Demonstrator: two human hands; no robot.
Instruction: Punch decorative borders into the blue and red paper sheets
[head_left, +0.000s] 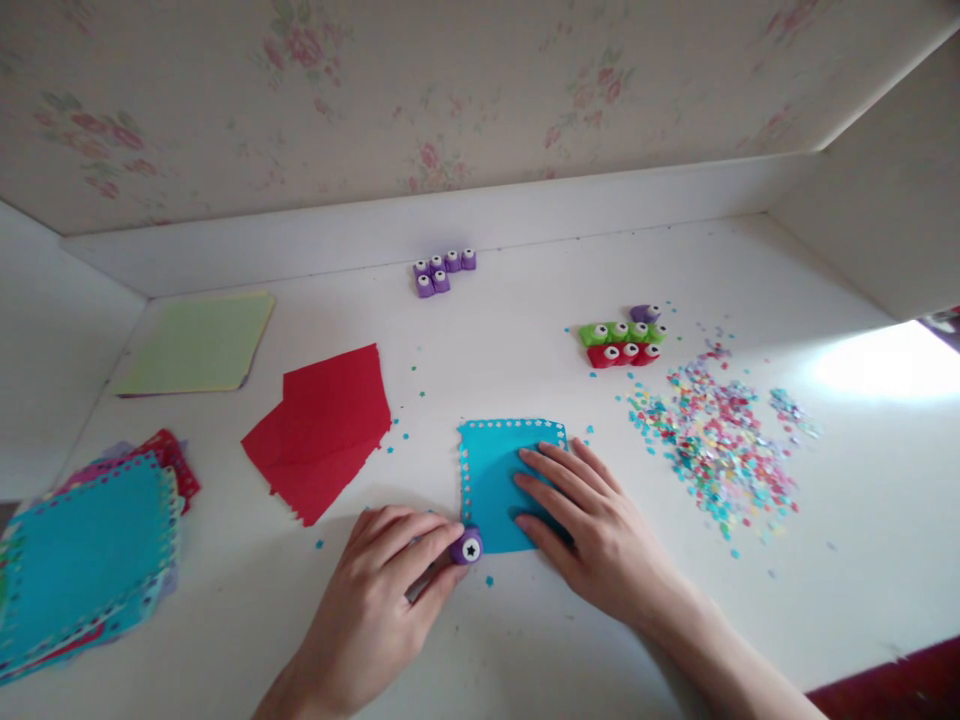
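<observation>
We see a pale wall (487,80) patterned with pink flowers across the top of the frame. A white upright strip (337,240) runs below it, behind the white counter (517,330). Plain panels flank the left edge and upper right; bright light (874,365) glares at right. Red shows lower right.

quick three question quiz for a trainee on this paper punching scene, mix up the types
1. True or false: the left hand holds a purple punch.
2. Which lie closest to the confetti?
A. red paper
B. red punches
C. pale green paper
3. What does the right hand rest on?

Key:
1. True.
2. B.
3. The blue paper, with its fingers spread.
</observation>
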